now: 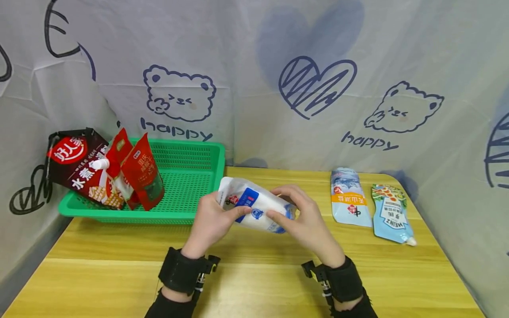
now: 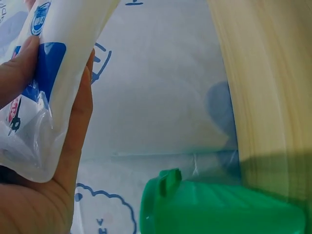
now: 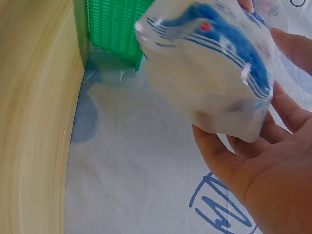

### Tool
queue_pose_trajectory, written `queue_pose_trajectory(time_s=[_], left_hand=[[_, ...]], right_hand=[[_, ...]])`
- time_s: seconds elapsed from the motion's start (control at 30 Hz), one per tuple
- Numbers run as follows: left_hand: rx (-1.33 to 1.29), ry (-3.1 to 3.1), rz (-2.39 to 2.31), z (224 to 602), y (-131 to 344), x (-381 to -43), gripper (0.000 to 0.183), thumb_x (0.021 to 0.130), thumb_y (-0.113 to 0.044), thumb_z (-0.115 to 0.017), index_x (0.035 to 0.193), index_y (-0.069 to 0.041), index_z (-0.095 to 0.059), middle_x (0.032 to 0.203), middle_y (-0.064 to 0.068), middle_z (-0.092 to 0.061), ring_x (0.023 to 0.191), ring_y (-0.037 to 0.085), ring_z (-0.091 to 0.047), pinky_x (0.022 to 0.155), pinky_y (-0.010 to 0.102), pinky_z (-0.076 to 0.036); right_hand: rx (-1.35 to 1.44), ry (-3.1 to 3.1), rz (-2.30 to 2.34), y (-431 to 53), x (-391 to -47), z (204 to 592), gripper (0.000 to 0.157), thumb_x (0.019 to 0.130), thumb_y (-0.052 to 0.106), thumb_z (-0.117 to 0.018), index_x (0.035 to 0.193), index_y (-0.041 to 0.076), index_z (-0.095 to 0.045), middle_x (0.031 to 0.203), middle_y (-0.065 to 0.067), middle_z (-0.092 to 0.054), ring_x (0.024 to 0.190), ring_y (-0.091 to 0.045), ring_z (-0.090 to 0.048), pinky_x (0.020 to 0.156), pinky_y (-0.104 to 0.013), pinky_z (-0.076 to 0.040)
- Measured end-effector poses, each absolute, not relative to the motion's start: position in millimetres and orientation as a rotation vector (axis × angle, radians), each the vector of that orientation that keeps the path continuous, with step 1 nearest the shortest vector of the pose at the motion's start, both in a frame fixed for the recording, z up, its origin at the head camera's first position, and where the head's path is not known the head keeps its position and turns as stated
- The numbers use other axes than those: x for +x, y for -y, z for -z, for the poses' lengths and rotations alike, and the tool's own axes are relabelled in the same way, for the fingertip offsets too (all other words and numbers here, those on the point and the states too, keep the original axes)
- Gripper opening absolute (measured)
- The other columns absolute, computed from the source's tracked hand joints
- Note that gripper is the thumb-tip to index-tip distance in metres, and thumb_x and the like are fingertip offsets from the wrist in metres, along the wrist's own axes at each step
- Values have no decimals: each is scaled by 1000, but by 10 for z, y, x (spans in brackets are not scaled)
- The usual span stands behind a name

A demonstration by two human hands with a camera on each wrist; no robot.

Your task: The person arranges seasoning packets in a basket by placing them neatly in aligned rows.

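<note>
Between both hands, above the middle of the table, is a white and blue plastic bag of salt-like white contents. My left hand grips its left end, with the thumb on the printed front and the fingers behind. My right hand holds the other end, thumb in front and fingers behind the bag. In the left wrist view, the left thumb presses near the blue label of the bag. In the right wrist view, the right fingers support the bag's end.
A green basket stands at the back left, holding a dark red seasoning packet and red pouches. At the right lie a blue, white and orange salt pouch and a Heinz pouch. A printed cloth hangs behind the wooden table.
</note>
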State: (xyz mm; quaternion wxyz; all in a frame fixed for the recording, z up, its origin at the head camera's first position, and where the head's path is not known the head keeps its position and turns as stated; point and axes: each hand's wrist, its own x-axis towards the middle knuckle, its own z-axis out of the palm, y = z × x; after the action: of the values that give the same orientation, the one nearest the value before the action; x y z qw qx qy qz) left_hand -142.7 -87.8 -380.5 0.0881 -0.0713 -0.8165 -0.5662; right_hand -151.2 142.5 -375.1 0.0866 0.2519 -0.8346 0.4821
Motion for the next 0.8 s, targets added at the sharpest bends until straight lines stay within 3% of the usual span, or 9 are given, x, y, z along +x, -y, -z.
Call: queue_pose_trajectory(time_s=[0.17,0.4,0.8], left_hand=[[-301,2469,1515,3798,859,-1403,28,80,-10,-91,103,-1,-77,93,11,-78,82,22,-74,67,36,-61],[-417,2509,1361,3826,814,-1410,25,79,-9,-91,100,-3,-78,89,8,-78,79,17,-72,66,34,-58],[-437,2531,1336,3835,784,-1416,26,79,-9,-91,101,-5,-79,93,7,-79,86,21,-75,71,36,-62]], right_hand=[[799,2544,-1442,-1416,-1501,3748,42,94,18,-80,133,11,-66,127,-4,-67,112,-22,-66,95,-42,-57],[865,2612,-1333,-1379,-1499,3772,37,95,18,-78,129,9,-67,122,-3,-68,104,-17,-66,84,-35,-60],[869,2590,-1180,-1345,-1509,3817,27,95,13,-77,119,6,-68,111,-4,-70,96,-14,-68,82,-34,-60]])
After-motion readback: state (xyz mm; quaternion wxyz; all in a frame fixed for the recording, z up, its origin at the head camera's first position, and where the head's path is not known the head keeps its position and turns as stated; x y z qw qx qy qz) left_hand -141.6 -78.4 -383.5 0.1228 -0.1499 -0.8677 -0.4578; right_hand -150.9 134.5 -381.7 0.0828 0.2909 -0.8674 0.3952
